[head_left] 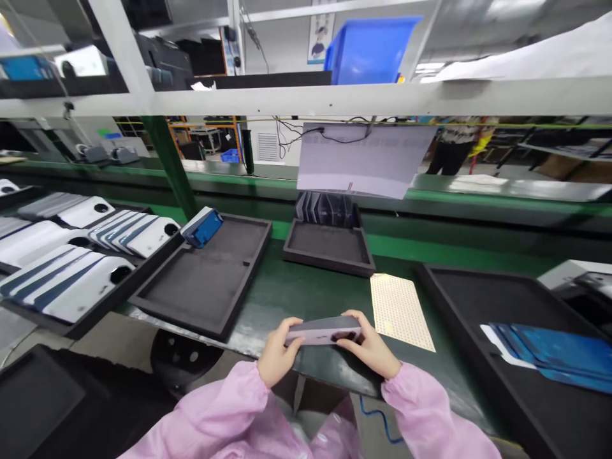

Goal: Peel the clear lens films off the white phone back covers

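Note:
A pale, flat phone back cover [321,332] is held edge-on just above the front of the green workbench [306,290]. My left hand [276,354] grips its left end with fingers curled round it. My right hand [370,347] grips the right end, where a dark camera opening shows. Both wrists wear pink sleeves. A cream sheet of small dotted stickers [399,310] lies flat just right of my right hand.
A dark foam tray [203,280] to the left carries one blue-filmed cover [203,227]. Trays of white covers [71,268] fill the far left. A small tray [329,245] with upright dark parts stands behind. The right tray [516,331] holds blue films [549,354].

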Available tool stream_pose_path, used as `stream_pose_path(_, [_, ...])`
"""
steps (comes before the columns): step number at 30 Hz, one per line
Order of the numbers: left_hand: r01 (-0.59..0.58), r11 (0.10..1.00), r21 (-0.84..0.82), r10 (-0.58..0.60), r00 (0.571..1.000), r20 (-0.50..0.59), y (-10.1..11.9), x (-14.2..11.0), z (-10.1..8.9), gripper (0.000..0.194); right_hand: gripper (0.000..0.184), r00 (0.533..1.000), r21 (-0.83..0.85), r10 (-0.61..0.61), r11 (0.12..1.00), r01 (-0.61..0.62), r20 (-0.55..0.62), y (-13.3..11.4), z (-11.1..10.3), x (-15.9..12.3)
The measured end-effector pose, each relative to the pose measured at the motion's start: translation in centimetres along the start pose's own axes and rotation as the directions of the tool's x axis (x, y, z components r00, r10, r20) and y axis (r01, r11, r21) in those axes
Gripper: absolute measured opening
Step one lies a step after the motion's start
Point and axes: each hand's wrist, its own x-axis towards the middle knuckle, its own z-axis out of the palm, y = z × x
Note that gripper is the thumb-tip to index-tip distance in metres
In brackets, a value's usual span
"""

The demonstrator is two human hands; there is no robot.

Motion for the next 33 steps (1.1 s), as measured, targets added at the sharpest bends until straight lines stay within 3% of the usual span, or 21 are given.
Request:
stream_pose_path(3, [-0.024, 0.998, 0.051, 0.025, 0.999, -0.025, 0.8, 0.2, -1.0, 0.026, 0.041, 1.0, 0.046, 0.004, 0.999, -0.004, -0.001, -0.5, 0.4, 1.0])
stream_pose_path(5, [-0.037, 0.996, 0.076, 0.043, 0.997, -0.071, 1.4, 1.0, -2.7, 0.024, 0.047, 0.999, 0.09, -0.04, 0.995, 0.042, -0.021, -2.1, 1.0, 2.9])
stream_pose_path(10, [-0.036, 0.99, 0.134, 0.075, 0.952, -0.296, 1.6, 5.9, -10.8, 0.029, 0.069, 0.957, 0.216, -0.219, 0.942, 0.258, -0.189, -7.3, 3.6, 10.4])
stream_pose_path(12, [-0.018, 0.987, 0.159, 0.087, 0.894, -0.439, 0.7, 8.8, -14.7, 0.032, 0.062, 0.934, 0.224, -0.205, 0.935, 0.276, -0.292, -7.7, 5.3, 12.8])
stream_pose_path(14, [0.028, 0.984, 0.177, 0.08, 0.815, -0.574, -0.6, 11.9, -18.2, 0.037, 0.052, 0.931, 0.214, -0.17, 0.945, 0.247, -0.322, -6.8, 7.4, 14.0])
stream_pose_path(18, [0.158, 0.967, 0.201, 0.045, 0.67, -0.741, -3.6, 17.6, -22.6, 0.036, 0.029, 0.965, 0.171, -0.172, 0.964, 0.206, -0.196, -3.9, 10.6, 13.8])
stream_pose_path(20, [0.217, 0.954, 0.208, 0.023, 0.637, -0.77, -5.2, 19.7, -23.4, 0.033, 0.021, 0.976, 0.144, -0.175, 0.971, 0.193, -0.132, -2.9, 11.2, 13.6])
stream_pose_path(22, [0.27, 0.938, 0.219, -0.001, 0.631, -0.776, -6.9, 21.0, -23.6, 0.031, 0.021, 0.982, 0.128, -0.157, 0.977, 0.17, -0.104, -2.5, 11.2, 13.6])
stream_pose_path(28, [0.409, 0.86, 0.304, -0.016, 0.619, -0.786, -10.4, 21.6, -23.0, 0.032, 0.032, 0.992, 0.112, -0.109, 0.987, 0.117, -0.068, -1.8, 10.8, 14.4])
stream_pose_path(33, [0.454, 0.743, 0.493, 0.078, 0.673, -0.736, -10.8, 21.9, -22.6, 0.037, 0.027, 0.994, 0.096, -0.104, 0.99, 0.108, -0.043, -1.5, 10.8, 14.2])
